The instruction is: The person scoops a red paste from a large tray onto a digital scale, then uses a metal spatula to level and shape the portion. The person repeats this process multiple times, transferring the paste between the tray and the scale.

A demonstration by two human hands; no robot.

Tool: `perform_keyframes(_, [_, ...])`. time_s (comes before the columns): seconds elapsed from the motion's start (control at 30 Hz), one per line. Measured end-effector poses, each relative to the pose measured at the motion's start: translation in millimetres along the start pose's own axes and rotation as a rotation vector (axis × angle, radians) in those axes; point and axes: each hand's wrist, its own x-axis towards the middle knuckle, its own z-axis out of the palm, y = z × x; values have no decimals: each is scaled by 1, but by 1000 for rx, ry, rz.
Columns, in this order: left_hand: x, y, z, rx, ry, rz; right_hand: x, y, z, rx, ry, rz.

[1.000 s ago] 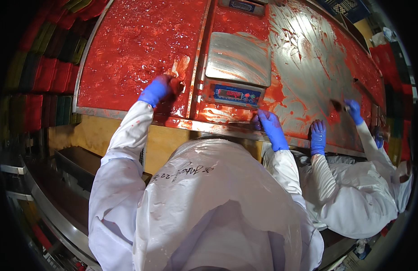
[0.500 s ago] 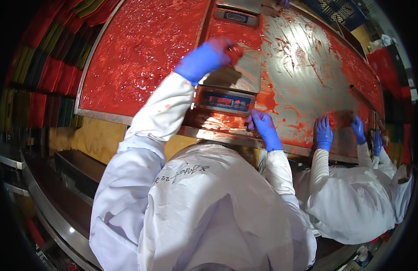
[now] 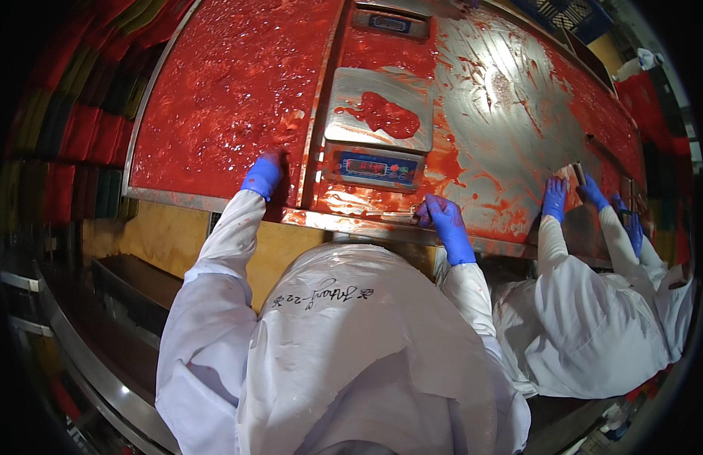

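Note:
My left hand [image 3: 264,177], in a blue glove, is low in the red wet pulp [image 3: 215,91] of the left tray, near its front right corner; its fingertips are blurred and hidden. My right hand [image 3: 444,220] is closed on a thin metal tool [image 3: 389,216] lying level along the front edge below the scale. The scale's steel platform [image 3: 351,133] carries an irregular lump of red pulp [image 3: 385,114], above a blue display panel [image 3: 374,168].
Co-workers' gloved hands [image 3: 555,197] work at the right on the smeared steel table [image 3: 488,152], one with a blade. A second scale [image 3: 389,24] sits at the back. Stacked coloured crates [image 3: 86,136] line the left, and a blue crate [image 3: 564,17] stands at the back right.
My left hand went from the tray up over the scale and is back down in the tray; red pulp now lies on the platform. Co-workers' hands at the right shifted.

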Motion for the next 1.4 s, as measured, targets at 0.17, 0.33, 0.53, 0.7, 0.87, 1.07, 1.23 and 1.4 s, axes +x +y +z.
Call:
perform_keyframes(0.17, [17, 16, -65, -291, 164, -178, 5, -7, 2, -67, -41, 8])
perform_keyframes(0.33, [35, 74, -172, -525, 67, -343, 5, -24, 10, -34, -24, 37])
perform_keyframes(0.53, [74, -32, -130, -414, 352, -149, 6, -23, 17, -19, -19, 18])
perform_keyframes(0.7, [106, 24, -61, -432, 85, -64, 6, -16, 21, -45, -88, 2])
perform_keyframes(0.87, [57, 46, -13, 21, -218, -34, 6, -10, 19, -73, -39, 17])
perform_keyframes(1.07, [-8, 34, -45, -235, -234, -199, 5, 4, 12, -72, -21, 9])
perform_keyframes(1.23, [40, 93, -137, -565, -68, -74, 10, -15, 12, 78, -1, 57])
perform_keyframes(1.4, [81, 197, -142, -877, 68, 245, 24, -21, 19, 43, -60, 23])
